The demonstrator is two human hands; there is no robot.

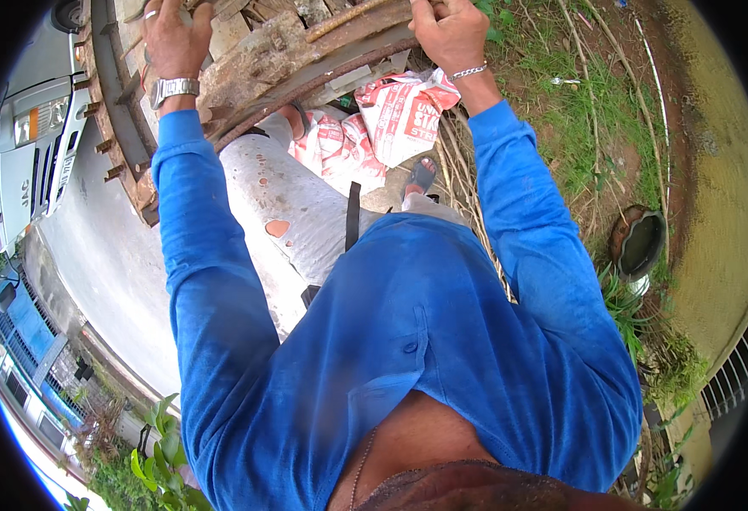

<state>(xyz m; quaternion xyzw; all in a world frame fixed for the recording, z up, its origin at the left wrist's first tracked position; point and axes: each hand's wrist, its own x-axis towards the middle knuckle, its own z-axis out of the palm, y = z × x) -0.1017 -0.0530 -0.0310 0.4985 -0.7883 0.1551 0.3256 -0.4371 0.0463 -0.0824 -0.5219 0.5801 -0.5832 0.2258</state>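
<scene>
My left hand (175, 44), with a ring and a metal watch on its wrist, is at the upper left above a pile of rough wood and rusty metal. Its fingers bend forward and are partly cut off by the upper edge. My right hand (452, 36), a chain bracelet at its wrist, is at the top beside a rusty rod (353, 19). Its fingers curl, and their tips run out of view, so what either hand grips is hidden. Under the rod lie a weathered wooden board (250, 68) and another rusty bar (306, 90).
A rusty metal frame with short pegs (112, 85) stands at the left, with a white truck (46, 145) beyond it. Red-and-white sacks (404, 119) lie by my sandalled foot (422, 173). Dry branches, grass (544, 119) and a round pot (638, 241) are at the right.
</scene>
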